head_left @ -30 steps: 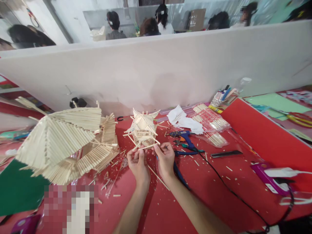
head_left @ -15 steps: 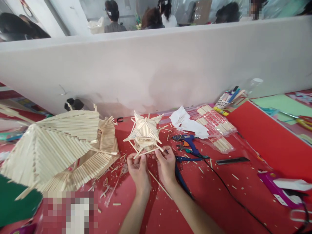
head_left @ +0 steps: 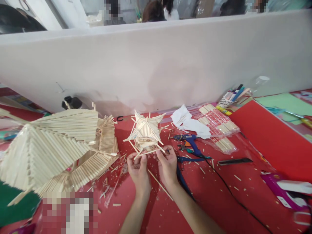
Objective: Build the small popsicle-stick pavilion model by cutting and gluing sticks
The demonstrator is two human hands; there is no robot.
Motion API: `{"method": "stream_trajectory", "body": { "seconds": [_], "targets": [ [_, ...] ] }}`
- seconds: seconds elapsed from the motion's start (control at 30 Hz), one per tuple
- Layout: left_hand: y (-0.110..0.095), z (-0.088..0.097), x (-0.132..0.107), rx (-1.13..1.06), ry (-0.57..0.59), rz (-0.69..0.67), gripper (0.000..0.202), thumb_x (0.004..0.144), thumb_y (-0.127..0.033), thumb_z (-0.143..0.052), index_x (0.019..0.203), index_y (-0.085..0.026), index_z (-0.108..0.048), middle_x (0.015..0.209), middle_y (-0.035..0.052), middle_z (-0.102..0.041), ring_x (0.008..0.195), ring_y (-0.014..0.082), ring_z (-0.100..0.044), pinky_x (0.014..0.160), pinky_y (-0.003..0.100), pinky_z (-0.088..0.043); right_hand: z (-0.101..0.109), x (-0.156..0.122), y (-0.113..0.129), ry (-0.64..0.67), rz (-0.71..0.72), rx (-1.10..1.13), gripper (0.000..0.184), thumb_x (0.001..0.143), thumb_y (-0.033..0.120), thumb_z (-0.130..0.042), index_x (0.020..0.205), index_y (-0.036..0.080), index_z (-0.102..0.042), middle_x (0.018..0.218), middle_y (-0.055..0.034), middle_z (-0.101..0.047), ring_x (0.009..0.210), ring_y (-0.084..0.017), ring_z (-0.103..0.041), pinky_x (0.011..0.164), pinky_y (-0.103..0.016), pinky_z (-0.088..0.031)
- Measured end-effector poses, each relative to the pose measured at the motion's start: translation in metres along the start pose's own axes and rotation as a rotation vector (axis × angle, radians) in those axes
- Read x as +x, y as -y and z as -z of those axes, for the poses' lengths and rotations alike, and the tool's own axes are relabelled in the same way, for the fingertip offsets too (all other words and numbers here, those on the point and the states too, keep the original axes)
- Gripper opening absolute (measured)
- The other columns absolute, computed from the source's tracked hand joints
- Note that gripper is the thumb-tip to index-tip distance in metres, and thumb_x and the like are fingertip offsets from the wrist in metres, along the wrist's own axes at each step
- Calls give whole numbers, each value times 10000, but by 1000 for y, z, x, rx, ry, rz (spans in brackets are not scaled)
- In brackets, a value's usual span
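Note:
A small wooden-stick model (head_left: 147,129) with a pointed, star-like roof stands in front of me on the red tabletop (head_left: 151,214). My left hand (head_left: 138,172) pinches the left part of its near edge, thumb on top. On the right part of that edge, my right hand (head_left: 167,167) is closed in the same way; some fingertips are hidden beneath the sticks. A long thin stick (head_left: 159,184) lies slanting between my wrists. Left of my hands spreads a much larger stick model (head_left: 58,146) with a broad sloping roof.
Right of my hands lie a blue glue gun (head_left: 192,143), blue-handled pliers (head_left: 185,159) and a black cutter (head_left: 235,161). Behind them are crumpled tissue (head_left: 187,122) and packs of sticks (head_left: 219,120). A white partition (head_left: 156,65) rises at the back, with people beyond. Stick scraps litter the table.
The view has tilted slightly, so the partition's top edge sits higher in the picture. Both hands keep their hold on the small model, with hardly any movement.

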State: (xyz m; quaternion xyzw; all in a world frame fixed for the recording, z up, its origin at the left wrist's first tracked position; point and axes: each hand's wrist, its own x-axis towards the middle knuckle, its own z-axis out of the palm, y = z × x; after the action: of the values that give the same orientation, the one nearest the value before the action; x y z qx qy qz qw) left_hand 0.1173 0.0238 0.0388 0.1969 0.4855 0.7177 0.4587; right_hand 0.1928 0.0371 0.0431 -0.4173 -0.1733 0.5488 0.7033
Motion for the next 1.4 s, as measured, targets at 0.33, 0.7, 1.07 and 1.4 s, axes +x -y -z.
{"method": "stream_trajectory", "body": {
  "seconds": [0.33, 0.7, 1.07, 1.4],
  "targets": [
    [-3, 0, 1, -25, 17, 27, 434, 733, -354, -862, 985, -225, -532, 883, 0, -750, 835, 132, -731, 823, 258, -558, 1, 1, -2, 5, 15, -30, 421, 706, 366, -883, 849, 235, -509, 762, 40, -678, 660, -132, -658, 653, -253, -547],
    [-8, -3, -2, -23, 40, 50, 442, 725, -365, -861, 984, -224, -532, 878, -2, -743, 796, 133, -731, 804, 253, -559, 3, 1, -3, 18, 17, -16, 373, 733, 339, -870, 885, 232, -547, 796, 34, -684, 679, -136, -671, 672, -262, -554],
    [-8, -1, 0, -19, 83, 55, 411, 751, -386, -846, 979, -220, -547, 900, 18, -756, 834, 149, -735, 826, 271, -563, 4, 2, -4, 11, 40, -58, 335, 751, 350, -854, 894, 232, -574, 807, 29, -688, 690, -136, -663, 657, -254, -551],
    [-2, 0, 2, 10, 71, 59, 319, 778, -389, -821, 963, -195, -647, 921, 30, -743, 841, 146, -707, 826, 273, -555, 5, 2, -3, 34, 31, -75, 376, 726, 342, -869, 893, 232, -551, 825, 20, -701, 709, -144, -668, 678, -262, -557]
  ]
}}
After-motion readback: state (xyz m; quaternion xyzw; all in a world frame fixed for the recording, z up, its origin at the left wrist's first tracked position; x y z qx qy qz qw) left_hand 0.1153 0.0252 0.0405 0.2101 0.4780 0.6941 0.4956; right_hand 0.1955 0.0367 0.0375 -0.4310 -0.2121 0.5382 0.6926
